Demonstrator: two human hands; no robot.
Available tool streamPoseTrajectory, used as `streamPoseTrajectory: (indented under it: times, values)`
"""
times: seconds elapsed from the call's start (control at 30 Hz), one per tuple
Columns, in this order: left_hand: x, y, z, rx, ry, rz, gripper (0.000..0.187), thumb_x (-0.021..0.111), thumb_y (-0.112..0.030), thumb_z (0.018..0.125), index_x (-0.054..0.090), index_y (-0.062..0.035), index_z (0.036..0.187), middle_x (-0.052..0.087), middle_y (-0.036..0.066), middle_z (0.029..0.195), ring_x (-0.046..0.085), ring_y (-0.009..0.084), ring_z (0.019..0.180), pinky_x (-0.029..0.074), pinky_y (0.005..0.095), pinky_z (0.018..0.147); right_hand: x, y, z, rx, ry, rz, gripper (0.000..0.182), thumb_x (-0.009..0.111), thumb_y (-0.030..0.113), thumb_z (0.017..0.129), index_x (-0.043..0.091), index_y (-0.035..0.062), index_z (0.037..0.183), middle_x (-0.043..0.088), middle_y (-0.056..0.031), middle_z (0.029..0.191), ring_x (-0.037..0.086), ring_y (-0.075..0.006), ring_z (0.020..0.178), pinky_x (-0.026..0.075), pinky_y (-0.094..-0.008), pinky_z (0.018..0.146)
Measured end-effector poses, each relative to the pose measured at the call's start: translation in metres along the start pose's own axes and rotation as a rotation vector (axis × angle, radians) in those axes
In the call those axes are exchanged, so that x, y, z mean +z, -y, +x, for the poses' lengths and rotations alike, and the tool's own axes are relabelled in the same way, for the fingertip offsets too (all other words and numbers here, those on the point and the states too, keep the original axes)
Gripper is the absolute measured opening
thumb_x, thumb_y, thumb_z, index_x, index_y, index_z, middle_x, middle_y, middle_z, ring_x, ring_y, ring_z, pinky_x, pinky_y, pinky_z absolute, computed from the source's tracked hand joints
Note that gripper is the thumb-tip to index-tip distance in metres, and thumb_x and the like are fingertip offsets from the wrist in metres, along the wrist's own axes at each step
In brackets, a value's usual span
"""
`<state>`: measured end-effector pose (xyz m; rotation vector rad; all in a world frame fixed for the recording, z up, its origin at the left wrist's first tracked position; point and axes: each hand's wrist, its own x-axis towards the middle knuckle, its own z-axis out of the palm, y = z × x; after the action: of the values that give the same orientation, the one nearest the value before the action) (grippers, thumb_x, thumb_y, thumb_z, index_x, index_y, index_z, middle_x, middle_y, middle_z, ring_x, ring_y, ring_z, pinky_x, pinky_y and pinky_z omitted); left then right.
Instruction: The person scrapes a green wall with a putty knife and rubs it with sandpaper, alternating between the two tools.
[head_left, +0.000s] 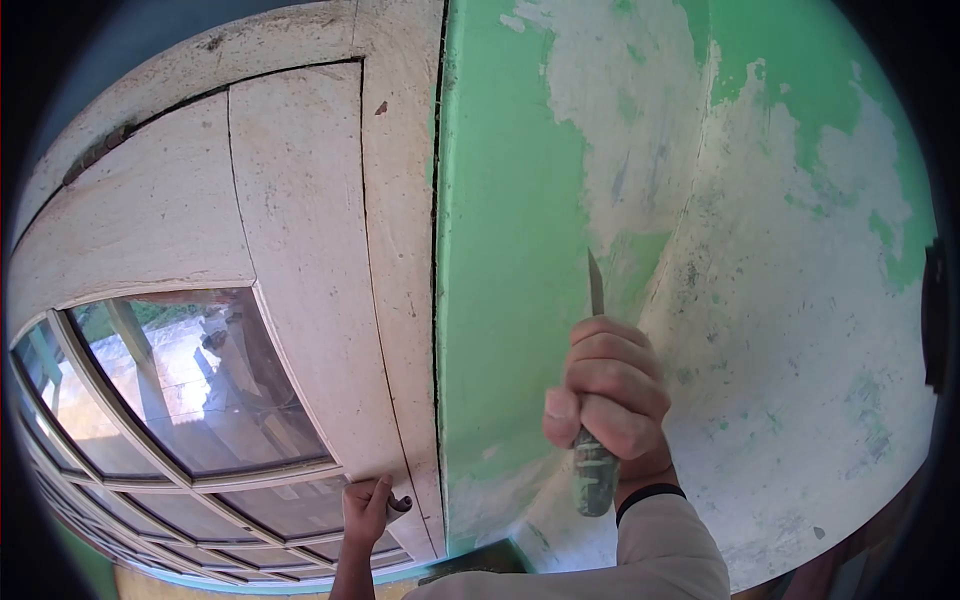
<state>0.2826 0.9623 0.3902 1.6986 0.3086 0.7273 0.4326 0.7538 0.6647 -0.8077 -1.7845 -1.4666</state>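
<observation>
My right hand (pixel 612 390) is wrapped round the green-stained handle of a scraping knife (pixel 596 480), its thin blade pointing up. The blade is in front of the wall, where green paint (pixel 510 250) borders a bare whitish patch (pixel 640 150); whether its tip touches the wall I cannot tell. Lower left, my left hand (pixel 367 508) is closed round a dark door handle (pixel 403 503) on the white wooden door (pixel 300 220).
Glass panes (pixel 195 380) in wooden bars fill the lower left of the door. A dark gap separates the door frame (pixel 400 200) from the green wall. Bare, scraped wall (pixel 800 400) spreads to the right.
</observation>
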Motion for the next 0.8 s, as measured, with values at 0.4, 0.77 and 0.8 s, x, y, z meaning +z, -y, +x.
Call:
streamPoseTrajectory:
  times: [0.4,0.77,0.8]
  values:
    - [0.0,-0.001,-0.001,-0.028,-0.013,0.01,0.042,0.058,-0.017,0.09,0.053,0.0007,0.052,0.044,-0.002,0.045,0.037,0.0045,0.044,0.029,0.0262,0.042,0.011,-0.015,-0.009,0.032,-0.032,-0.072,0.029,0.064,-0.008,0.069,0.04,0.007,0.074,0.042,-0.0006,0.056,0.042,-0.0141,0.043,0.035,-0.027,0.038]
    - [-0.002,0.004,-0.001,-0.009,0.004,-0.008,0.042,0.058,-0.018,0.09,0.055,0.0012,0.053,0.048,0.0,0.046,0.041,0.0051,0.044,0.032,0.0259,0.043,0.003,0.006,0.004,0.03,-0.011,0.041,0.032,0.064,-0.01,0.067,0.039,0.0069,0.076,0.041,-0.0012,0.057,0.041,-0.0149,0.042,0.034,-0.027,0.038]
    - [0.0,0.003,0.0,0.016,0.002,-0.015,0.042,0.058,-0.018,0.09,0.055,0.0012,0.053,0.049,0.0,0.046,0.042,0.0053,0.044,0.032,0.0258,0.043,0.003,0.005,0.006,0.022,-0.011,0.045,0.032,0.064,-0.01,0.067,0.039,0.0069,0.076,0.041,-0.0012,0.057,0.041,-0.0149,0.042,0.034,-0.027,0.038]
